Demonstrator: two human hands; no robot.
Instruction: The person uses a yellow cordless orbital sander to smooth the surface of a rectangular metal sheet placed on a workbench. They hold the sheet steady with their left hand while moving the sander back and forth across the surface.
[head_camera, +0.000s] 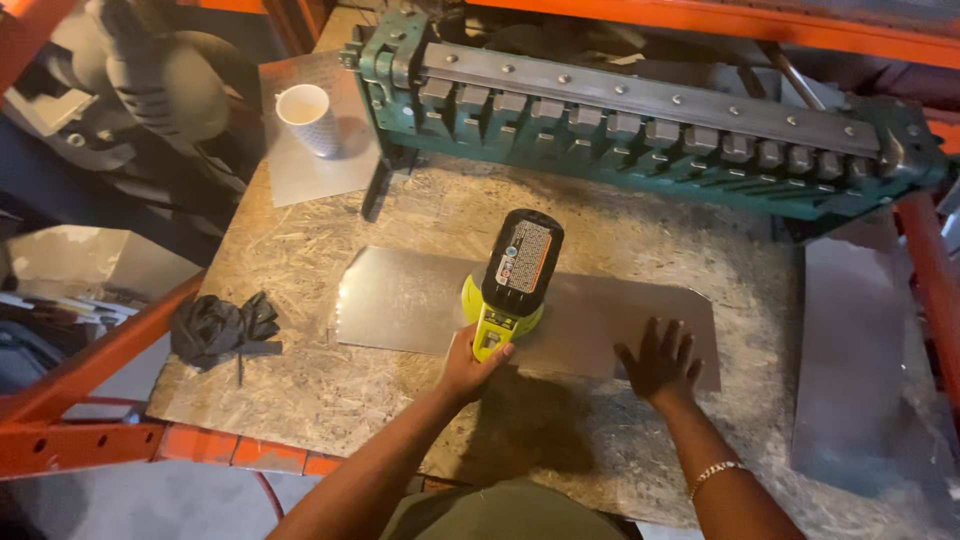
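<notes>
**Power tool upright on a metal sheet**

The left hand (470, 362) is wrapped tight around the grip of a yellow-green cordless power tool (515, 280), which stands on a flat metal sheet (400, 300) with its black battery end up. The right hand (660, 360) lies flat, fingers spread — palm down on the same sheet, at about 3 o'clock from the tool. The sheet rests near the middle of the chipboard counter (300, 400). At 12 o'clock sits a long green sheet-metal brake (640, 120); at 10 o'clock a white paper cup (308, 118) stands on a second sheet. Black gloves (222, 328) lie bunched at 9 o'clock — near the counter's edge.
</notes>
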